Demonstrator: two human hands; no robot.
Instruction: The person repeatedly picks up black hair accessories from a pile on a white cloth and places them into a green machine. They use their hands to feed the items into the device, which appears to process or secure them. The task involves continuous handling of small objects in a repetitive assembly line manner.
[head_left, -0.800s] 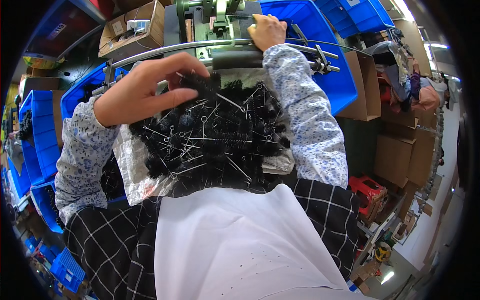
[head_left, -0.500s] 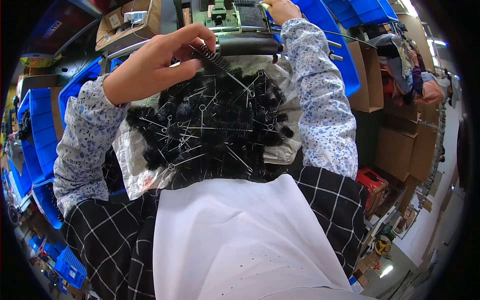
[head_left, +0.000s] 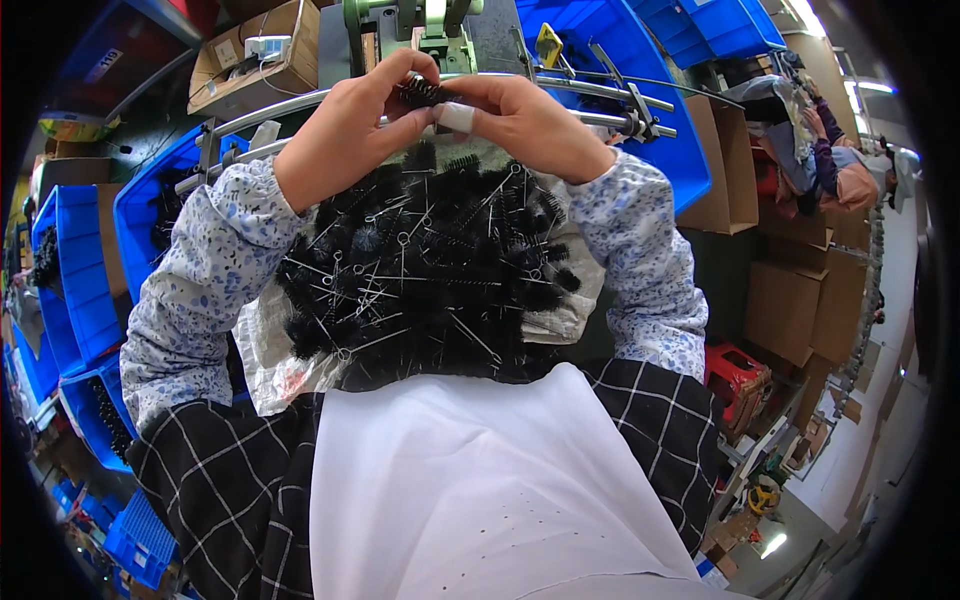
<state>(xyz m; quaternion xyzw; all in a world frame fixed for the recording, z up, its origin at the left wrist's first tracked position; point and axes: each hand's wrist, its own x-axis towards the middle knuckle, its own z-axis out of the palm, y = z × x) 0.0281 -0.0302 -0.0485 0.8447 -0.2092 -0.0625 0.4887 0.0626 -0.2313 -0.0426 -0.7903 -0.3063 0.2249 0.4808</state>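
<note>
My left hand (head_left: 355,130) and my right hand (head_left: 535,128) meet at the far side of a pile, fingers closed together. Between their fingertips is a black bristle brush (head_left: 420,93) with a coiled edge; much of it is hidden by the fingers. A white wrap covers part of one right-hand finger. Below the hands lies a heap of black wire brushes (head_left: 440,285), their thin metal stems ending in small loops. The heap rests on a whitish woven sheet (head_left: 565,325) over my lap.
Beyond my hands stands a green machine (head_left: 435,22) with metal rails (head_left: 290,112) running across in front. Blue bins (head_left: 85,270) stand at the left, another blue bin (head_left: 690,165) behind the right arm. Cardboard boxes (head_left: 790,305) and a person (head_left: 850,180) are at the right.
My right hand has come back from the machine to meet the left at the brush. My left hand has shifted right. The dark roller by the machine no longer shows.
</note>
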